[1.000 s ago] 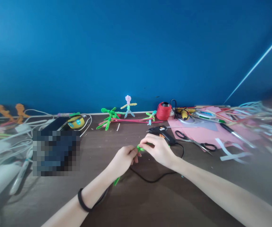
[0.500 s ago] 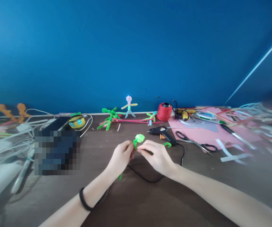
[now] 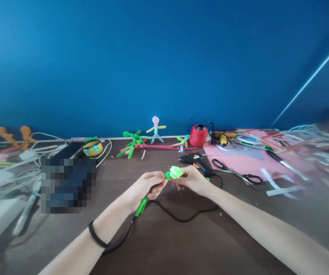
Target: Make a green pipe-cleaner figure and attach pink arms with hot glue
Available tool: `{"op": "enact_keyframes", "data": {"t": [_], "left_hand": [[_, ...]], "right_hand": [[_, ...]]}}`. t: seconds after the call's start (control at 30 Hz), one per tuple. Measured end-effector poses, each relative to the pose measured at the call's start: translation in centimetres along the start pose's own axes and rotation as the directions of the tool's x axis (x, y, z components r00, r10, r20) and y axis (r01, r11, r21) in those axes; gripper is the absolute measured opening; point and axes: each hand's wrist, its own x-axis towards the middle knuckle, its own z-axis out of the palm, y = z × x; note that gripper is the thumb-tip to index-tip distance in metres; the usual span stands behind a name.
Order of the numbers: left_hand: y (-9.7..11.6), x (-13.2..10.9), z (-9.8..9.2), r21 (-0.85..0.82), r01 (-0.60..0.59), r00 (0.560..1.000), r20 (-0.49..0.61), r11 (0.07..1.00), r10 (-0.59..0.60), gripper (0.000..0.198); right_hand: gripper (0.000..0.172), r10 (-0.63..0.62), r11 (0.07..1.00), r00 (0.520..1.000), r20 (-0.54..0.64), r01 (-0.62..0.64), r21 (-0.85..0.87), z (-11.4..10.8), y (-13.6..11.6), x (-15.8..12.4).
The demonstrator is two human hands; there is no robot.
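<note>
My left hand (image 3: 149,186) is closed around the middle of a green pipe-cleaner piece (image 3: 176,172). Its pale green coiled end sticks out between my two hands, and several darker green strands hang below my left palm. My right hand (image 3: 195,181) pinches at the coiled end from the other side; part of the piece is hidden behind the fingers. Just behind my right hand lies a black glue gun (image 3: 196,162), its cord running under my hands.
Pipe-cleaner figures, a green one (image 3: 131,143) and a pastel one (image 3: 155,130), stand along the blue wall. A red thread spool (image 3: 198,136), scissors (image 3: 239,173), and pink paper (image 3: 218,152) are to the right. White cables (image 3: 28,154) and a yellow tape measure (image 3: 92,148) sit left.
The coiled end has moved right and tipped sideways. My left hand has turned, showing more strands below it. My right hand has shifted slightly right.
</note>
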Motion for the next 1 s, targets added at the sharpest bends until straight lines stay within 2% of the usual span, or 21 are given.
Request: {"op": "enact_keyframes", "data": {"t": [0.07,0.13,0.2,0.33,0.4,0.5,0.63,0.83,0.93,1.0], "left_hand": [[0.2,-0.2,-0.2,0.053,0.046,0.994,0.097,0.998,-0.051,0.024],[0.3,-0.4,-0.3,0.136,0.084,0.984,0.148,0.987,-0.104,0.022],[0.2,-0.5,-0.3,0.226,0.112,0.979,0.143,0.968,-0.147,0.02],[-0.3,-0.4,-0.2,0.387,0.141,0.985,0.042,0.911,-0.17,0.019],[-0.6,-0.2,-0.1,0.451,0.132,0.991,-0.03,0.883,-0.133,0.02],[-0.9,-0.1,-0.1,0.536,0.086,0.991,-0.134,0.84,-0.016,0.021],[-1.1,0.1,0.0,0.593,0.034,0.971,-0.211,0.805,0.114,0.023],[-1.0,0.3,0.3,0.52,0.031,0.933,-0.322,0.853,0.162,0.023],[-0.7,0.3,0.5,0.42,0.019,0.918,-0.367,0.907,0.151,0.023],[-0.6,0.3,0.5,0.329,-0.008,0.915,-0.378,0.944,0.14,0.022]], "right_hand": [[0.016,-0.025,0.999,1.0,0.011,0.026,-0.03,-0.2,-0.1,0.0],[0.011,-0.083,0.993,0.997,-0.009,0.082,-0.086,-0.1,-0.2,-0.2],[0.01,-0.16,0.972,0.987,-0.026,0.153,-0.176,0.1,-0.4,-0.3],[0.014,-0.327,0.873,0.945,-0.02,0.294,-0.389,0.3,-0.8,-0.6],[0.017,-0.399,0.807,0.917,-0.018,0.342,-0.481,0.5,-0.8,-0.7],[0.02,-0.495,0.695,0.869,-0.013,0.386,-0.606,0.8,-0.8,-0.9],[0.022,-0.568,0.603,0.822,-0.043,0.38,-0.702,1.4,-1.0,-1.2],[0.019,-0.582,0.605,0.806,-0.102,0.346,-0.717,2.2,-0.9,-1.5],[0.015,-0.545,0.669,0.826,-0.145,0.323,-0.669,2.5,-0.8,-1.5],[0.014,-0.482,0.737,0.858,-0.176,0.287,-0.612,2.6,-0.8,-1.6]]}}
